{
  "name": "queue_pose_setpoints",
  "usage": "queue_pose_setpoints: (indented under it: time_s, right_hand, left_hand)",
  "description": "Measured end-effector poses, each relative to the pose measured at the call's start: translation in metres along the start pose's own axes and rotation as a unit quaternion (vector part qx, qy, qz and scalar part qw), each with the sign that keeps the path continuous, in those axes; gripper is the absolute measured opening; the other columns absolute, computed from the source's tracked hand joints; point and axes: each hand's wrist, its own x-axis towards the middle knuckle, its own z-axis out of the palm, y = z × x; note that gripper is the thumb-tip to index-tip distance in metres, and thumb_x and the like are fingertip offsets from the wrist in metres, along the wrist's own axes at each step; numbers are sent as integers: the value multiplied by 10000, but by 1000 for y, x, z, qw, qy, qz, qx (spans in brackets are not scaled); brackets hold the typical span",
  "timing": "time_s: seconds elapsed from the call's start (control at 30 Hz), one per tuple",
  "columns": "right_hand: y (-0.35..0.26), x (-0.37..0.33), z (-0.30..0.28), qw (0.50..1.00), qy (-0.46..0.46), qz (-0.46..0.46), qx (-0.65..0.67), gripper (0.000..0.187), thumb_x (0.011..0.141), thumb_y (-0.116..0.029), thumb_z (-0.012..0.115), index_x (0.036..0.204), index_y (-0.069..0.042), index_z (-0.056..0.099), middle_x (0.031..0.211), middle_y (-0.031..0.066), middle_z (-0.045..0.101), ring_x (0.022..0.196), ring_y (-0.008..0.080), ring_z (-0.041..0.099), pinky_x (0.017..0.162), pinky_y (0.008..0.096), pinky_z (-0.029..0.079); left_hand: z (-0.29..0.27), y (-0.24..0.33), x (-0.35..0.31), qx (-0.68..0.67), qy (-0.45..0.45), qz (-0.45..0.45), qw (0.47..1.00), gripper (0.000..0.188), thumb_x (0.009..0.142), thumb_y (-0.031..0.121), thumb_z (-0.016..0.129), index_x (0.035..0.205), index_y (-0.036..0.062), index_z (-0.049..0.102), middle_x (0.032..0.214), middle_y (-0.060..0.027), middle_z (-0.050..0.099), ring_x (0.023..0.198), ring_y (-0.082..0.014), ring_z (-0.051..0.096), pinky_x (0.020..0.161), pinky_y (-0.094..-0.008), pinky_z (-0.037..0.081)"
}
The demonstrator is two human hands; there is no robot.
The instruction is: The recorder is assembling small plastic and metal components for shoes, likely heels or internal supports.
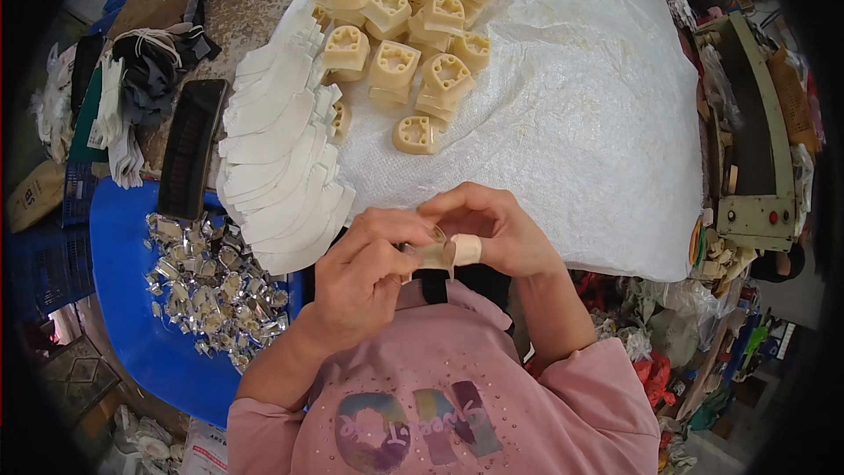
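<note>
My left hand (359, 277) and my right hand (503, 229) meet in front of my chest, just off the near edge of the white sheet. Between them they grip a small pale cream piece (432, 257), mostly covered by my fingers, so its full shape stays hidden. A cream wrap (466, 250) appears to cover my right thumb. Beyond my hands, cream shoe heel blocks (394, 66) with holes in their faces lie heaped on the sheet. Left of them, white heel-cover pieces (280, 145) are fanned out in overlapping rows.
A blue tub (123, 273) at the left holds many shiny silver pieces (215, 290). Above it, a black phone-like object (192, 149) lies by the table edge. The white sheet (580, 123) spans the table. At the right stands a greenish metal machine (760, 141).
</note>
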Motion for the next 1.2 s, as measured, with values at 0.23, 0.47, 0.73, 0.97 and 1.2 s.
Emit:
queue_pose_setpoints:
  time_s: [0.23,0.47,0.73,0.97,1.2]
  right_hand:
    - [-3,9,0,996,-49,-6,-71,408,745,-27,732,1107,12,548,990,115,634,926,171,621,844,328,511]
    - [13,15,7,996,38,-71,-30,328,882,-162,621,1160,-17,525,944,82,653,856,123,590,754,271,477]
    - [13,18,13,933,55,-254,-250,178,792,-43,573,970,-47,572,995,92,547,953,258,463,862,344,376]
    - [8,18,19,956,63,-227,-174,110,779,-29,557,885,-51,536,929,84,514,892,267,439,813,342,362]
    - [9,13,16,824,113,-365,-418,119,833,-149,613,864,-64,535,931,58,532,906,241,451,815,339,356]
  left_hand:
    - [-2,-2,-1,96,-33,48,994,172,674,-171,567,736,-25,500,912,-143,584,758,-251,570,613,-291,468]
    - [0,-4,-1,36,30,-76,996,138,777,-105,598,869,-14,549,954,-159,593,777,-204,583,700,-276,480]
    - [12,-3,-2,-193,143,-233,942,117,843,-17,618,943,-54,570,1011,-142,615,900,-139,588,797,-255,482]
    - [14,-4,2,-173,149,-223,948,131,847,29,641,940,-42,583,1007,-147,628,791,-124,589,695,-247,493]
    - [9,-1,4,69,85,-103,989,126,835,76,668,882,-20,600,1036,-153,562,831,-148,562,726,-261,478]
